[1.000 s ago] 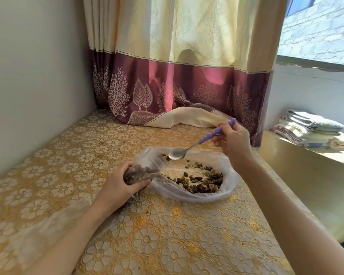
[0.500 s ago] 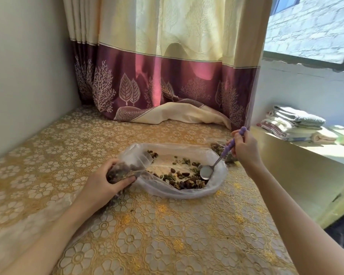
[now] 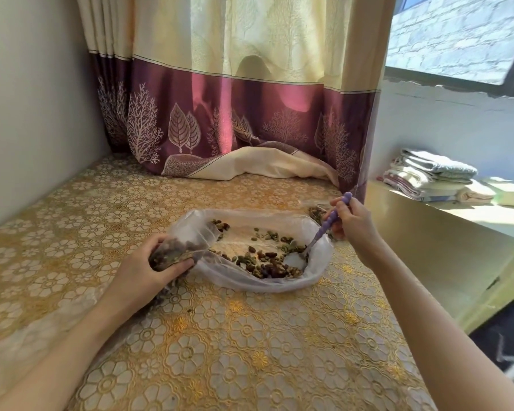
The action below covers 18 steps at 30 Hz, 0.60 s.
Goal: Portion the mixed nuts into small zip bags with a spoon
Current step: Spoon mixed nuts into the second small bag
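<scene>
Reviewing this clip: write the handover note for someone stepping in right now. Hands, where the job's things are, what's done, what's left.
Left hand grips a small zip bag, partly filled, mouth open toward the big bag.
Right hand holds the purple-handled spoon, bowl down among the mixed nuts in the large plastic bag on the table.
Another small bag of nuts lies behind the right hand; whether it is sealed cannot be told.
Left: scoop, tip into the held bag, close it, repeat for the remaining nuts.
</scene>
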Motion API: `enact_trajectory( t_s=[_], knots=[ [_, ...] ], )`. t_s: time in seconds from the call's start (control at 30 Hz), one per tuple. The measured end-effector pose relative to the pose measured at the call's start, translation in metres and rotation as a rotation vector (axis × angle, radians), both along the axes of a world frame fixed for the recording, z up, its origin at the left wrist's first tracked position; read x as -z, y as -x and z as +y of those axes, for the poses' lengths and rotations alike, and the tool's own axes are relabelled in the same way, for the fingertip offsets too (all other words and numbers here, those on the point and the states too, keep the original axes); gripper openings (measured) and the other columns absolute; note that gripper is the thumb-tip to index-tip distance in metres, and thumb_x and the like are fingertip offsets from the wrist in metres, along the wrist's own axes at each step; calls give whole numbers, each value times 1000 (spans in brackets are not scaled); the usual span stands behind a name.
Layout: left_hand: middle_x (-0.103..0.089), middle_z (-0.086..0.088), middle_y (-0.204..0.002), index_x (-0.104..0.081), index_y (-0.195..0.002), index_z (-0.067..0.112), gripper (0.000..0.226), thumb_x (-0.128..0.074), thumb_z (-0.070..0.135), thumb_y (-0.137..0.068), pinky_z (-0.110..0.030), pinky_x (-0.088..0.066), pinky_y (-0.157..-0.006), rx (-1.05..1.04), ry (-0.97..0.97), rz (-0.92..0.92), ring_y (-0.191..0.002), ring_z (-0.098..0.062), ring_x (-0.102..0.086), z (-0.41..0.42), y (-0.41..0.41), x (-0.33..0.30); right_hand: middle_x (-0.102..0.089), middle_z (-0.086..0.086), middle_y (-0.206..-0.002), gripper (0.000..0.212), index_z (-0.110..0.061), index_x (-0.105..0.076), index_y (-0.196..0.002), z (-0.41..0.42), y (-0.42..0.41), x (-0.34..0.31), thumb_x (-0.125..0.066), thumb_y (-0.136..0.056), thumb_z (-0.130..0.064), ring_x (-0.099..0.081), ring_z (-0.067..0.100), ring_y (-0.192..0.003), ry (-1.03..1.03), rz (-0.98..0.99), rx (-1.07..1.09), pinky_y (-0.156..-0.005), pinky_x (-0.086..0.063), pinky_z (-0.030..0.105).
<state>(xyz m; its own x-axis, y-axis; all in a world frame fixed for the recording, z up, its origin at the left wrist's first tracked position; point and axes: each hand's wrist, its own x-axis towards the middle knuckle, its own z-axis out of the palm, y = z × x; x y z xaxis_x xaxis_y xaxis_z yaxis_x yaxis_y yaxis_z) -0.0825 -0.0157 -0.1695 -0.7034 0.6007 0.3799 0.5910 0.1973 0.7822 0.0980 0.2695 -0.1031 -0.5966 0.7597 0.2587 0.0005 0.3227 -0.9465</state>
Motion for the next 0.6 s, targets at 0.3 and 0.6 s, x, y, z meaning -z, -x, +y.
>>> enact_trajectory(
  t_s=[0.3,0.6],
  knots=[
    [-63,15,-90,-55,-98,33,45,-68,52,-59,-19,-40,-62,1,12,3,-82,-1,-59,0,2,2,-59,17,-63,28,-6,-49,-74,-3,-9,12,-38,-100,-5,-49,20,-50,158,-12,-29,-39,-34,19],
    [-60,22,-90,-51,-90,45,39,-67,55,-56,-19,-40,-65,0,0,20,-83,3,-56,0,1,1,-61,19,-58,30,-1,-51,-68,-12,-11,27,-39,-95,1,-58,23,-49,326,140,19,-40,-40,20]
  ],
)
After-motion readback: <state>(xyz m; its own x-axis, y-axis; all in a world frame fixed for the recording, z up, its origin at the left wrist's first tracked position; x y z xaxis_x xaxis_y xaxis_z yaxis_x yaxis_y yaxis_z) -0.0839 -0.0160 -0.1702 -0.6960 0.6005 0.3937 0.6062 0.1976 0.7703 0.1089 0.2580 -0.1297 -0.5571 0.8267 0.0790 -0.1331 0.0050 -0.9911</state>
